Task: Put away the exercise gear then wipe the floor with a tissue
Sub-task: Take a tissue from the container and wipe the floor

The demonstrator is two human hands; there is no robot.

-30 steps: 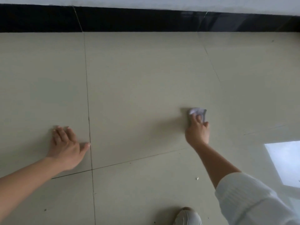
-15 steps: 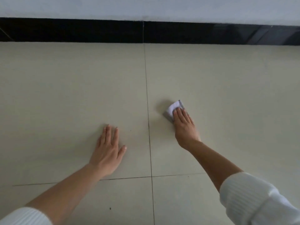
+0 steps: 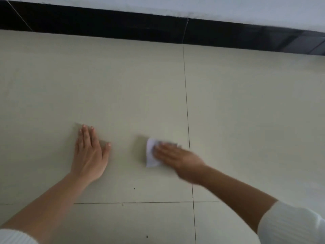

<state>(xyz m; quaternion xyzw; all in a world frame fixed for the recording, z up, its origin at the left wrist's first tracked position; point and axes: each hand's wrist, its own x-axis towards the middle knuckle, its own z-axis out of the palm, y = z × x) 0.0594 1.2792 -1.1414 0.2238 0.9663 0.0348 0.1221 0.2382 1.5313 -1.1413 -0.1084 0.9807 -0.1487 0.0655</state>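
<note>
White tissue (image 3: 150, 155) partly under R fingers (image 3: 163, 149)

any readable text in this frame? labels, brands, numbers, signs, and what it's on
None: no text, label, brand, number or sign shows anywhere.
The tissue under the right hand is plain white, though motion-blurred.
The floor tiles, black skirting and white sleeve carry no print.

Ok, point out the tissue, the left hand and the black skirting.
tissue (image 3: 150, 155), head view, its uncovered white part.
left hand (image 3: 89, 155), head view, back of the hand.
black skirting (image 3: 105, 23), head view, its front face.
</note>
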